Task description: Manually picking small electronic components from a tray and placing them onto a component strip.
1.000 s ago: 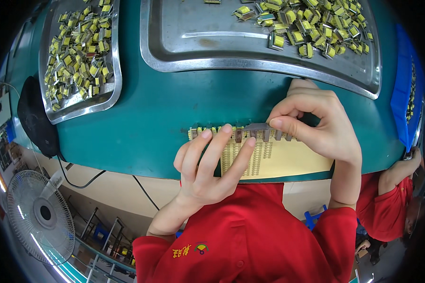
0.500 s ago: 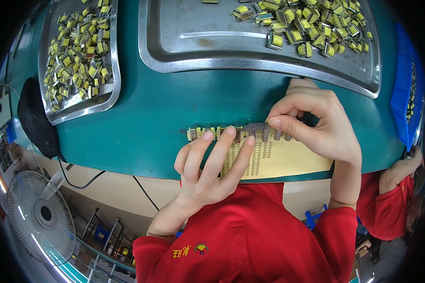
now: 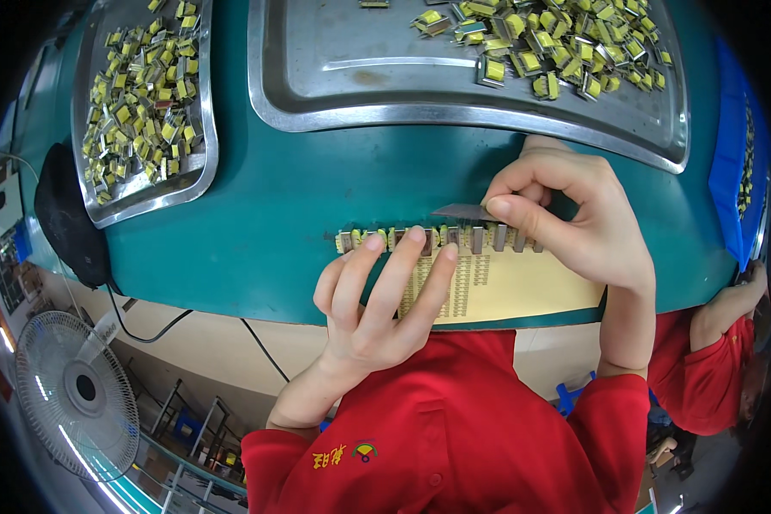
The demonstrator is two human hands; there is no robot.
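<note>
we have a row of small metal-and-yellow parts (image 3: 477,239) lying side by side on the green tabletop (image 3: 274,188), along the far edge of a yellow sheet (image 3: 540,283) with columns of fine dark print. the row's left end runs on past the sheet.

our left hand (image 3: 364,325) comes up from the near side with its fingers spread apart, and the fingertips rest on the row. our right hand (image 3: 587,214) is at the row's right end, thumb and fingers clamped on a thin grey blade (image 3: 461,211). the blade's tip points left, just beyond the row; we cannot tell whether its edge touches the parts.

farther out, we see a large metal tray (image 3: 360,94) with a heap of yellow-wrapped parts (image 3: 574,47) toward its right side. to the left is a narrower metal tray (image 3: 207,176), strewn with similar pieces (image 3: 146,111), and next to it a black object (image 3: 70,223). a blue bin (image 3: 728,163) stands at the right, near another person (image 3: 702,368) in red. a round fan (image 3: 77,394) is at our lower left.
</note>
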